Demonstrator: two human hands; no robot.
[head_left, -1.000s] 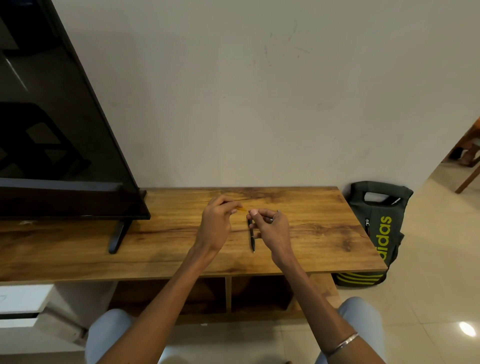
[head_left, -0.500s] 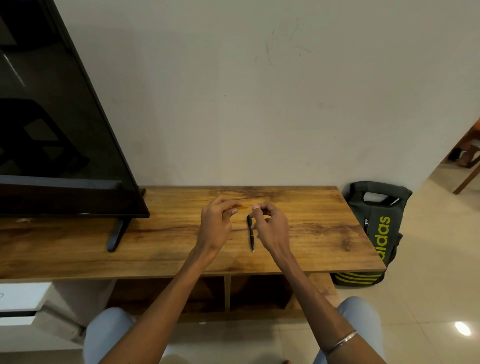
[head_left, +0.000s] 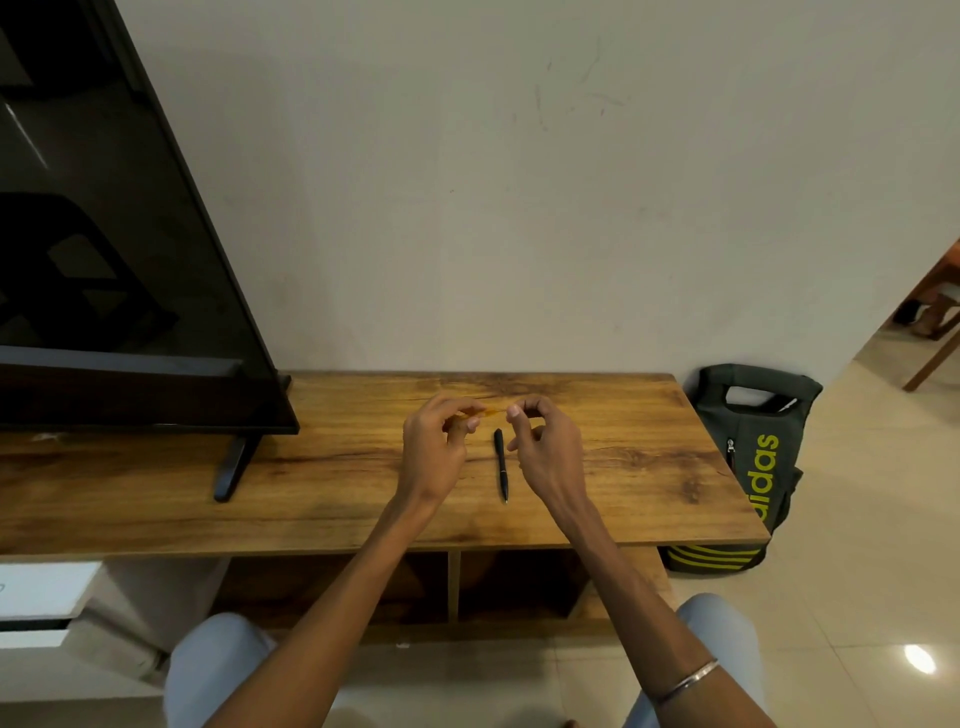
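Your left hand (head_left: 434, 452) and right hand (head_left: 545, 452) each pinch the thin orange strip (head_left: 491, 412) at frame centre, so pull evenly, clear of the pen (head_left: 501, 465).

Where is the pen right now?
Head view: the pen lies on the table, centre, between the left hand and right hand, near the orange strip they pinch.

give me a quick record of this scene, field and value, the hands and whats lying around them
left hand: pinches one end of a thin orange piece, too small to identify
right hand: pinches the other end of it
surface: wooden tv unit, under both hands
pen: black, lying flat on the unit between the hands, not touched
left side: television standing on the unit
right side: adidas backpack on the floor at the unit's end
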